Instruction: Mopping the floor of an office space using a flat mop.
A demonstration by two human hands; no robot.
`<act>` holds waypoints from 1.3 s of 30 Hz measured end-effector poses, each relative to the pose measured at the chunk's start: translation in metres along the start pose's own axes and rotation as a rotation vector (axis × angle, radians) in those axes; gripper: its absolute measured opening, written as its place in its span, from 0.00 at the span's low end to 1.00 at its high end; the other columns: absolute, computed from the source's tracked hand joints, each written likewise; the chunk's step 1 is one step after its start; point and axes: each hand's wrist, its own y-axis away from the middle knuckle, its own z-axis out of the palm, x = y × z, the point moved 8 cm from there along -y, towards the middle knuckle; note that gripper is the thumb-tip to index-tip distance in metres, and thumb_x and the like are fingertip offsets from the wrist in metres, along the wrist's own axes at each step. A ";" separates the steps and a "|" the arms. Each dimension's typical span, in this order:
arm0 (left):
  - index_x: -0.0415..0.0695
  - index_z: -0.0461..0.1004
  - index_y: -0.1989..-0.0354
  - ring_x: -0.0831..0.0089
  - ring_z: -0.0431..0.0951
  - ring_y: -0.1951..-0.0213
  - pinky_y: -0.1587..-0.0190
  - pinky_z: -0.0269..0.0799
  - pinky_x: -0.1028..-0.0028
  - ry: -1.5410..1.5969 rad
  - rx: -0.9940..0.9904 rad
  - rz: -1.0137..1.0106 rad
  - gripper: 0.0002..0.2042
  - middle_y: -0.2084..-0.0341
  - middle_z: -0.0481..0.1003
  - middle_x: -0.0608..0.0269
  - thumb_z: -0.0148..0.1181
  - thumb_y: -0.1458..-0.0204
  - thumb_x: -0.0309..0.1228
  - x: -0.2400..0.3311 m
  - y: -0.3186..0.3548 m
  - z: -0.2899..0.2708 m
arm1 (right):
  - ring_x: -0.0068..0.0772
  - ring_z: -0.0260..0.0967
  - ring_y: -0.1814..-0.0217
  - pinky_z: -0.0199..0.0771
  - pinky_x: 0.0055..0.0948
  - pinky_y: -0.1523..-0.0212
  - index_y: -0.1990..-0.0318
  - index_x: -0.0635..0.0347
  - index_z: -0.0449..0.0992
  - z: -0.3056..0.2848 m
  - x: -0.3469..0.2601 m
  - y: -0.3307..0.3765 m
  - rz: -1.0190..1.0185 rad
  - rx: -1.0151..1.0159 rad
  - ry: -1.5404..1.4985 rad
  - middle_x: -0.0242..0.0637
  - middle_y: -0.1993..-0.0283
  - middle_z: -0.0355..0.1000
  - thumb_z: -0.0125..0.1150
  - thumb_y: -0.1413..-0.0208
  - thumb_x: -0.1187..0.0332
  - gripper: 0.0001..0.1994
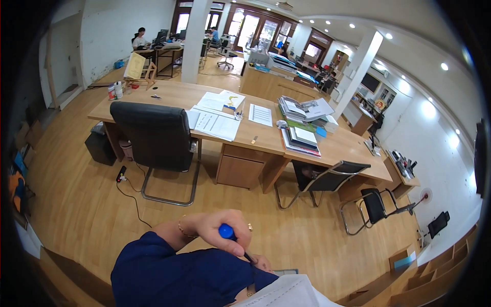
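Note:
At the lower middle, my left hand [222,230] is closed around a screwdriver [226,232], its round blue handle end facing up. A thin dark shaft slants down from the fist toward my right hand [263,263]. That hand is mostly hidden, and its visible fingers look curled close to the shaft; what they hold cannot be made out. A white sheet-like thing [291,291] covers part of the lower edge. Just past my right hand shows the corner of a flat grey-edged panel [291,271].
A long wooden desk [174,89] with papers and stacked folders [302,135] stands ahead. Before it are a black office chair [151,135] and more chairs [335,176]. A power strip [121,174] trails a cable over the floor. Wooden shelving [434,271] stands right; people sit far off.

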 end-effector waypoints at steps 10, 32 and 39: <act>0.37 0.73 0.79 0.61 0.72 0.82 0.71 0.68 0.67 -0.220 0.070 0.119 0.07 0.85 0.71 0.59 0.60 0.50 0.23 0.078 0.060 0.007 | 0.51 0.71 0.67 0.68 0.41 0.69 0.71 0.54 0.74 0.059 -0.120 -0.092 -0.343 -0.292 0.177 0.47 0.73 0.72 0.57 0.53 0.58 0.10; 0.37 0.73 0.78 0.60 0.68 0.83 0.78 0.61 0.66 -0.076 -0.176 0.331 0.09 0.86 0.68 0.58 0.63 0.50 0.27 0.072 0.037 0.033 | 0.52 0.71 0.69 0.69 0.40 0.71 0.75 0.58 0.73 0.043 -0.080 -0.037 -0.259 0.239 0.025 0.48 0.75 0.72 0.63 0.52 0.60 0.11; 0.36 0.74 0.78 0.60 0.71 0.80 0.75 0.64 0.67 0.196 -0.286 0.187 0.09 0.84 0.72 0.55 0.64 0.51 0.27 0.025 -0.011 0.064 | 0.55 0.71 0.69 0.70 0.43 0.71 0.74 0.52 0.74 0.031 0.011 0.083 -0.037 0.524 0.113 0.46 0.75 0.72 0.62 0.57 0.61 0.07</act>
